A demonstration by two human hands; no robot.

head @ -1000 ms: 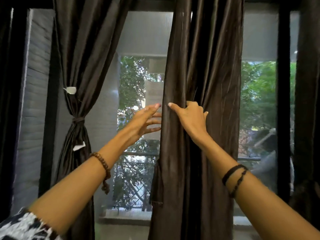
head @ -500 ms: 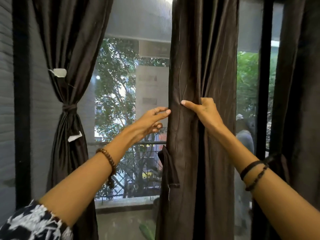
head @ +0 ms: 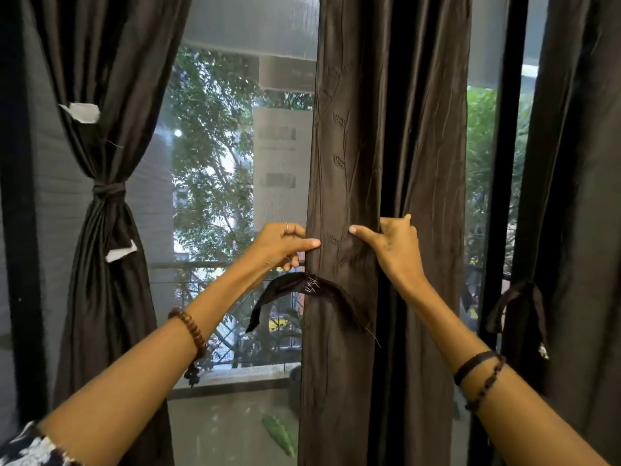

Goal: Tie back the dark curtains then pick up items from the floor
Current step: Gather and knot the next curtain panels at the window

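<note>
A dark brown middle curtain [head: 386, 146] hangs straight down in front of the window. My left hand [head: 280, 245] pinches its left edge with thumb and curled fingers. My right hand [head: 395, 245] grips a fold of the same curtain, thumb pointing left across the cloth. Just below my hands a dark fabric tie-back strip [head: 302, 290] sewn to the curtain hangs loose in an arch. The left curtain [head: 107, 163] is gathered and knotted by its tie [head: 109, 190].
A third dark curtain [head: 578, 196] hangs at the right with a loose tie [head: 517, 307] dangling. A black window frame post [head: 504, 163] stands between it and the middle curtain. Beyond the mesh screen are a balcony railing [head: 208, 264] and trees. The floor is out of view.
My left hand has moved right from open beside the curtain to pinching its left edge. The view has dropped and closed in, bringing the loose tie-back strip into sight.
</note>
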